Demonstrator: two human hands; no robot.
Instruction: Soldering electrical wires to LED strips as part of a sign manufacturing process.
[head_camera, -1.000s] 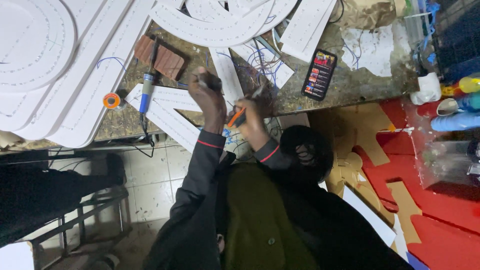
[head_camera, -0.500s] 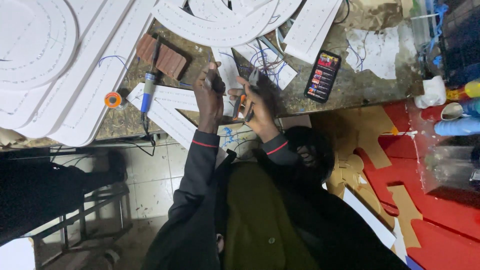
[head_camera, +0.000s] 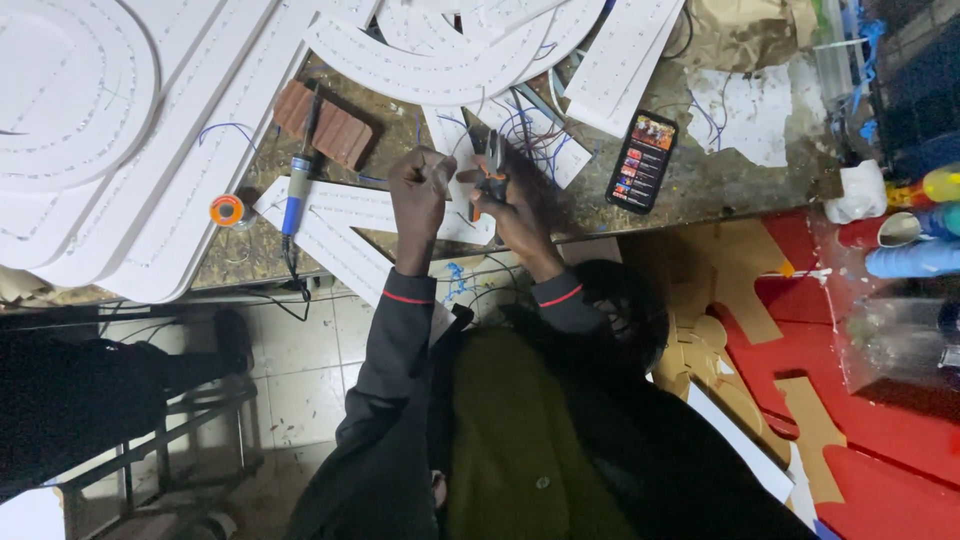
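Note:
Neither of my own hands shows in the head view. A person in a dark jacket with red-striped cuffs (head_camera: 400, 330) leans over a workbench (head_camera: 720, 180), head (head_camera: 625, 310) in view. That person's hand on the left (head_camera: 415, 185) is closed around a thin wire or small part above a white foam strip (head_camera: 330, 215). The hand on the right (head_camera: 510, 205) grips orange-handled pliers (head_camera: 490, 165) close beside the other hand. Blue wires (head_camera: 530, 130) lie tangled just beyond both hands.
White perforated foam boards, curved (head_camera: 430, 60) and straight (head_camera: 200, 150), cover the bench's left. A blue-handled soldering iron (head_camera: 297, 190) leans on a brick (head_camera: 325, 125), near a solder spool (head_camera: 228, 210). A phone (head_camera: 642, 160) lies right. Red and brown cut-out shapes (head_camera: 800, 330) cover the floor.
The person's two hands have risen from the bench's near edge and come together over the white strip. The pliers now stand upright between them.

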